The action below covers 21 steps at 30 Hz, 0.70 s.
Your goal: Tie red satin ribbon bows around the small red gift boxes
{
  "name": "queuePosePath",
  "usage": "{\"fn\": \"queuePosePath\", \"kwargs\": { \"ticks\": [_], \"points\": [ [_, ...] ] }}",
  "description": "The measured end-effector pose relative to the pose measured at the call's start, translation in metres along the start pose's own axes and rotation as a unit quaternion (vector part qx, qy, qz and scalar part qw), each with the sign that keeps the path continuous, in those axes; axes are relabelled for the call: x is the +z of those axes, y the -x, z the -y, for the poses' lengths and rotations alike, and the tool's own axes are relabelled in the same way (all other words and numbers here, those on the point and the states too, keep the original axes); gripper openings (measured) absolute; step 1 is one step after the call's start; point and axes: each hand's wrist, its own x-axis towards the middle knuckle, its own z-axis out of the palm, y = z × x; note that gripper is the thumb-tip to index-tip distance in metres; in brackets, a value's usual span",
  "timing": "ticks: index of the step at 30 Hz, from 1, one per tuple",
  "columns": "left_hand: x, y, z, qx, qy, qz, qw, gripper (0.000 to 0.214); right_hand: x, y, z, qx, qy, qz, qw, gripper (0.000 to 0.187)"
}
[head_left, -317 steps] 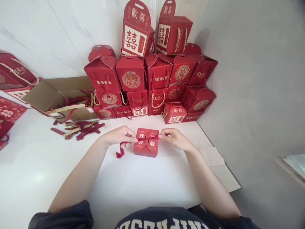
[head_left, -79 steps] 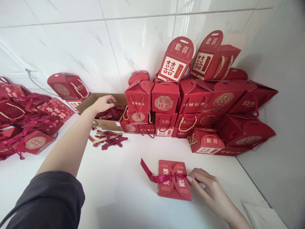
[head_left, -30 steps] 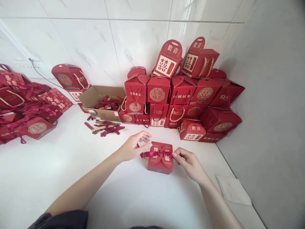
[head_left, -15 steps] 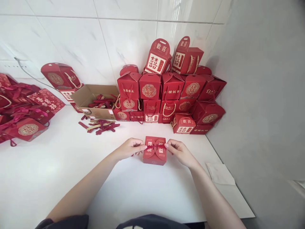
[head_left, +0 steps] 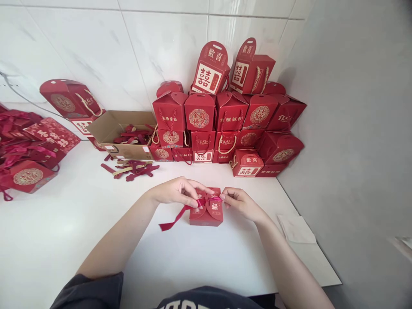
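A small red gift box (head_left: 206,218) with curved top flaps and gold lettering sits on the white table before me. A dark red ribbon (head_left: 175,221) crosses its top, and one loose end trails off to the left. My left hand (head_left: 180,191) pinches the ribbon between thumb and finger at the box's left side, other fingers stretched over the lid. At the right edge, my right hand (head_left: 238,201) grips the ribbon's other part between thumb and forefinger. Whether a knot lies at the middle is hard to make out.
Stacked red gift boxes (head_left: 199,111) stand against the tiled wall. To their left is an open cardboard box (head_left: 128,151) of ribbons, with a ribbon pile (head_left: 135,169) in front. More red boxes (head_left: 28,176) lie far left; a white cloth (head_left: 296,228) lies right.
My left hand has shifted over the lid, its fingers now stretched across the box. The ribbon's loose end now hangs out to the left. My right hand keeps its pinch.
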Motion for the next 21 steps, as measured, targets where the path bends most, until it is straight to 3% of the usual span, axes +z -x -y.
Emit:
{"fn": "queuePosePath", "kwargs": {
  "ticks": [4, 8, 12, 16, 21],
  "points": [
    [0.008, -0.009, 0.009, -0.032, 0.097, -0.008, 0.995, 0.018, 0.001, -0.001, -0.002, 0.003, 0.000, -0.002, 1.000, 0.039],
    [0.011, -0.012, 0.017, -0.071, 0.136, -0.070, 0.986, 0.024, 0.001, -0.001, 0.001, -0.002, 0.001, -0.015, 1.000, 0.038],
    [0.016, -0.016, 0.017, -0.093, 0.107, -0.104, 0.984, 0.026, -0.006, 0.004, 0.009, -0.003, -0.036, -0.004, 0.999, 0.034],
    [0.020, -0.018, 0.013, -0.089, 0.064, -0.096, 0.989, 0.028, -0.008, 0.009, 0.019, -0.015, -0.088, 0.027, 0.996, 0.027],
    [0.023, -0.019, 0.012, -0.087, 0.041, -0.085, 0.992, 0.031, 0.010, 0.005, 0.031, -0.100, -0.021, 0.000, 0.995, 0.021]
  ]
}}
